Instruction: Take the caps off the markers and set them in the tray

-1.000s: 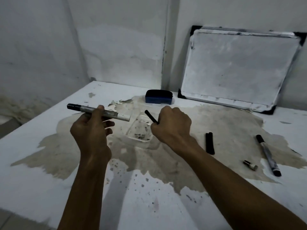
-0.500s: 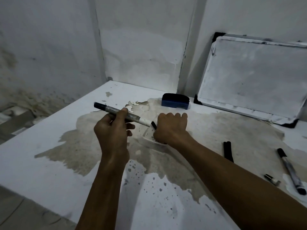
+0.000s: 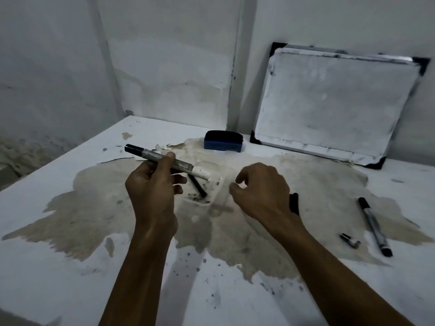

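My left hand [image 3: 153, 191] grips a grey marker barrel [image 3: 186, 166] with a black end, held level above the table. Its open white end points right, over a small clear plastic tray [image 3: 216, 184]. A thin black stick [image 3: 197, 188] lies slanted in that tray. My right hand [image 3: 261, 189] hovers just right of the tray with loosely curled fingers and holds nothing. Two short black sticks [image 3: 294, 202] lie on the table, partly hidden behind my right hand.
A blue and black eraser [image 3: 223, 143] sits at the back. A smudged whiteboard [image 3: 329, 104] leans on the wall at right. Another marker [image 3: 374, 225] and a small cap [image 3: 349, 240] lie at the right. The white table [image 3: 58, 267] is stained brown.
My right hand has let go of the black stick, which now lies in the tray, and drawn back to the right. My left hand still holds the marker barrel.
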Tool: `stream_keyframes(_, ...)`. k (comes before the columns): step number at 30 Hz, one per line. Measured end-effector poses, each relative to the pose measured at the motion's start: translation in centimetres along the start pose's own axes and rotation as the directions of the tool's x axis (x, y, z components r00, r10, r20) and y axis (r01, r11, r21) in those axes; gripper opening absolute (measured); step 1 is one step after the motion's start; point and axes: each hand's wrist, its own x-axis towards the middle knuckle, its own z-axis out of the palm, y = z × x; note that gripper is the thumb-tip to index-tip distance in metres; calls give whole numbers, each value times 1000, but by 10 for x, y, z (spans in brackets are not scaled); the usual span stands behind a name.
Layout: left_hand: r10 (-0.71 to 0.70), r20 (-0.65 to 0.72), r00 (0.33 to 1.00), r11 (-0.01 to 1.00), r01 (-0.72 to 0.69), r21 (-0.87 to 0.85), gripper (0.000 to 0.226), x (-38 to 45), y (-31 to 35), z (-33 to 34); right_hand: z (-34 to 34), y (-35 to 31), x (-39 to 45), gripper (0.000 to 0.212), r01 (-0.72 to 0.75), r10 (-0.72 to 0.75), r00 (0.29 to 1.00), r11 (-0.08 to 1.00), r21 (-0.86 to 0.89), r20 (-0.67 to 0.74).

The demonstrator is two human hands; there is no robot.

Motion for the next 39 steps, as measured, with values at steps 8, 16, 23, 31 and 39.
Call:
stream_keyframes(8,-36,213,976,999,37,-2,18,-41,-27,60,-46,103,-40,8,-290,293,953,956,51,-80)
stream_keyframes(16,-125,369,921,991,137,-6,19,-64,-58,99,-53,150,-20,23,-337,314,937,927,166,151)
stream_keyframes(23,-163,380,911,983,183,-17,19,-65,-69,92,-62,149,18,63,-382,235,789,911,154,568)
stream_keyframes(31,-175,359,917,977,206,-50,26,-58,-66,86,-60,151,17,46,-451,272,792,864,224,546)
stream_keyframes(39,-198,348,916,967,241,-85,18,-56,-68,86,-65,161,2,37,-561,375,827,571,599,418)
